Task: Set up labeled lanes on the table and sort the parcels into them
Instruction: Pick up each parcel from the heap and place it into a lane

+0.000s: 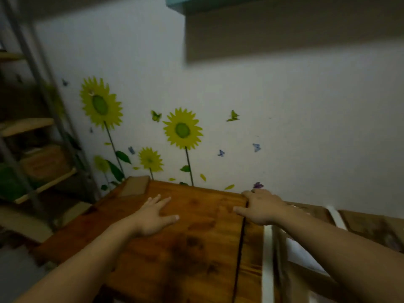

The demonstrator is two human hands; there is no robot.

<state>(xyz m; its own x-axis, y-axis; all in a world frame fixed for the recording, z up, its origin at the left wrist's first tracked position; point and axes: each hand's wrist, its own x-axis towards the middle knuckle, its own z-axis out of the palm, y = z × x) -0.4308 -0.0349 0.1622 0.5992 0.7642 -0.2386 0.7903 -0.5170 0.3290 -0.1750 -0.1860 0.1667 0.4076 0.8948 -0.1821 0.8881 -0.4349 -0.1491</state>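
Several wooden shelves (pixel 28 125) on a metal rack (pixel 47 110) stood at the far left, blurred and dim, with a brown box-like shape on one of them. Just right of the rack began the wooden bench (pixel 196 254), and on its far left corner, against the wall (pixel 284 127), lay a flat cardboard piece (pixel 135 186); whether it was a parcel could not be told. Yellow sunflower stickers (pixel 182 129) and small butterflies covered the wall behind the bench. The left hand (pixel 153 217) lay palm down on the bench top, fingers straight and spread, thumb out to the right, holding nothing. Well apart from it to the right, the right hand (pixel 261 207) rested at the far edge of the bench, across a dark gap (pixel 241 241) that ran front to back through the wood; its thumb pointed left, and the blur hid whether its fingers lay flat or hooked over the edge. Right of that gap, white strips (pixel 267 259) crossed the surface from near to far, one beside the right forearm and another further right. Beyond them at the far right sat brown cardboard shapes (pixel 371 228), too smeared to make out.
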